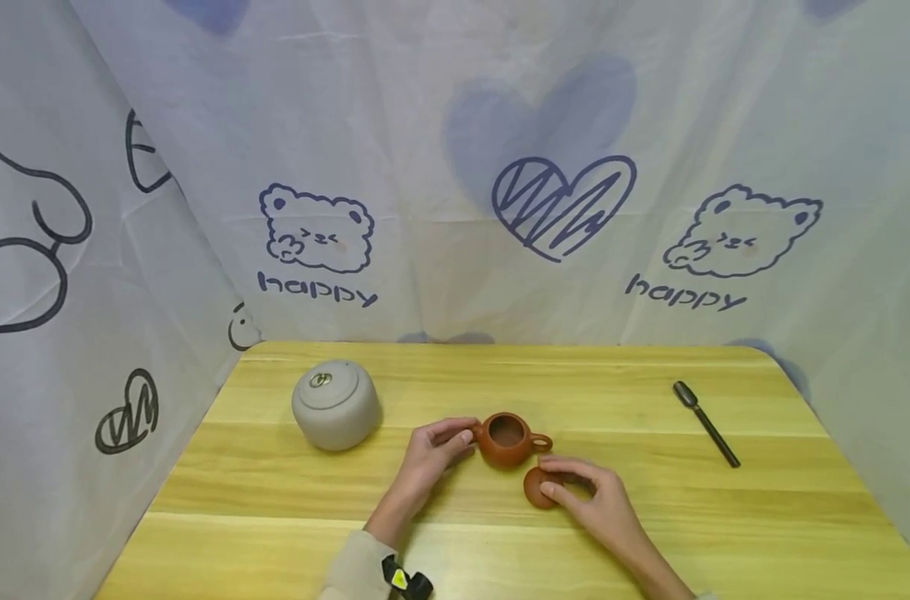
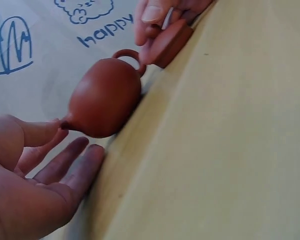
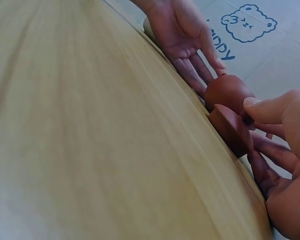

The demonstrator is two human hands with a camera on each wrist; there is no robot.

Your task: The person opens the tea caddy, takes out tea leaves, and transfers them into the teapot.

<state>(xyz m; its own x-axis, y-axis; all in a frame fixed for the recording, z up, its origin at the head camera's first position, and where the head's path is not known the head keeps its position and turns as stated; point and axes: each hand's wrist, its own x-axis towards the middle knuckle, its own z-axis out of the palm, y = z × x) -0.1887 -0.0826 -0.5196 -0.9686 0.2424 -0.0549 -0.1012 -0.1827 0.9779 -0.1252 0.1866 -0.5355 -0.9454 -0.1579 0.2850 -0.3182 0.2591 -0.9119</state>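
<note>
Round reddish-brown clay teapot point(image 1: 504, 457), lidless, upright on yellow wooden table point(image 1: 470, 558); left hand point(image 1: 428, 450) pinches its spout point(image 2: 65, 124), thumb to forefinger. Right hand point(image 1: 596, 498) pinches matching clay lid point(image 1: 533, 488), tilted, near handle point(image 2: 124, 52). Rounded grey lidded jar point(image 1: 337, 417) leftward; slim black scoop point(image 1: 709, 425) rightward.

Head view evenly lit; faint shadow beside grey jar point(image 1: 337, 412); wrist views dimmer, softer; pale sheen on tabletop point(image 3: 90, 140).

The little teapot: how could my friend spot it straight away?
Find the yellow wooden table. Between the left hand and the right hand sits the reddish-brown teapot. Unlike the grey jar and the small round lid, it has a looped handle and an open top.
</note>
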